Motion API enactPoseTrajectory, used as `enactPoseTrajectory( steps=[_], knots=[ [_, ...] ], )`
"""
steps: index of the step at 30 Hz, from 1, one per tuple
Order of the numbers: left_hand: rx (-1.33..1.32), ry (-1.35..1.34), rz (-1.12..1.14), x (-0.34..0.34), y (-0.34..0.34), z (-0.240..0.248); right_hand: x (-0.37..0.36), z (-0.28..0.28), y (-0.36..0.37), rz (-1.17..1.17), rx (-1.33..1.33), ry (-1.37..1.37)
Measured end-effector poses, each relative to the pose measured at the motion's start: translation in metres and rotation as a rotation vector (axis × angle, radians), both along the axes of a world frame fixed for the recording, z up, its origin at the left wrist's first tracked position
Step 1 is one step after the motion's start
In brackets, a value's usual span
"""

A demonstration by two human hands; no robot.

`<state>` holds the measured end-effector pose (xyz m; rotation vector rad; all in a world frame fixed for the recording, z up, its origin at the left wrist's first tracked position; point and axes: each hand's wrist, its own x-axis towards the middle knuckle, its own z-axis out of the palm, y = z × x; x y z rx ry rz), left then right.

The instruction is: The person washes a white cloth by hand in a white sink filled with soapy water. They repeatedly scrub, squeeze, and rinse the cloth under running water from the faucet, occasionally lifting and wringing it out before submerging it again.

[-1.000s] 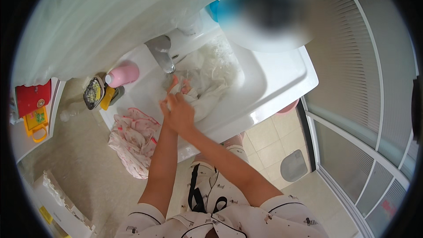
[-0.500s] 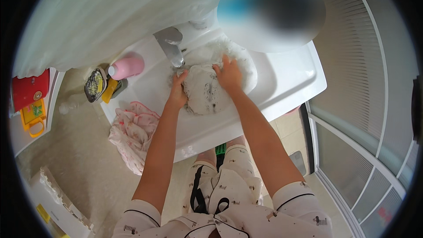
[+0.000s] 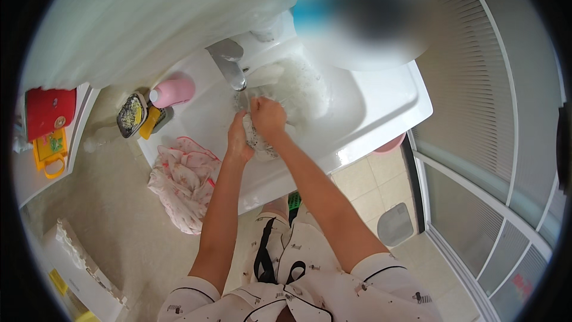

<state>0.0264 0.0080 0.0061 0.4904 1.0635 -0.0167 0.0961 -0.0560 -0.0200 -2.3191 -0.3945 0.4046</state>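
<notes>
The fingers (image 3: pixel 258 107) of the right hand (image 3: pixel 271 118) are curled in on a wet, dark-specked white cloth (image 3: pixel 258 138); on the left hand (image 3: pixel 239 138) a thumb is raised against it, but whether the other fingers are spread or pressed together cannot be told. The cloth is held between both hands over the near left part of the white washbasin (image 3: pixel 381 116), where cloudy, foamy water (image 3: pixel 310 92) is pooled. From the hands, the chrome faucet (image 3: pixel 228 62) is seen at eleven o'clock, the pink bottle (image 3: pixel 173 90) at ten, and a pink-trimmed garment (image 3: pixel 185 185), draped over the basin's corner, at eight. Beige floor tiles (image 3: pixel 390 186) are laid at four o'clock; ribbed sliding panels (image 3: pixel 471 83) are framed in white at three. A round emblem is borne by the red case (image 3: pixel 50 113) at nine; faint print on the white carton (image 3: pixel 80 268) at eight cannot be read.
</notes>
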Motion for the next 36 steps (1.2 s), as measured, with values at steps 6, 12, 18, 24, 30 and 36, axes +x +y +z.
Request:
enactPoseTrajectory(
  steps=[6, 12, 18, 24, 30, 36],
  knots=[
    [0.648, -0.127, -0.279, -0.008, 0.014, 0.107, 0.029, 0.078, -0.037, 0.210, 0.596, 0.219],
    [1.213, -0.488, -0.564, -0.015, 0.033, 0.159, 0.029, 0.177, -0.035, 0.546, 0.503, 0.388],
    [1.322, -0.487, 0.119, -0.046, 0.025, 0.189, 0.015, 0.264, -0.022, 0.360, 0.458, 0.512],
    [0.356, -0.575, -0.421, -0.111, 0.041, 0.104, -0.007, 0.351, -0.011, 0.329, 0.728, 0.592],
    [-0.571, -1.122, 0.032, -0.052, -0.047, 0.121, -0.018, 0.392, -0.027, 0.225, 0.939, 0.663],
    [-0.293, -0.870, 0.588, -0.034, -0.003, 0.098, 0.019, 0.328, -0.094, -0.026, 0.614, 0.677]
  ],
)
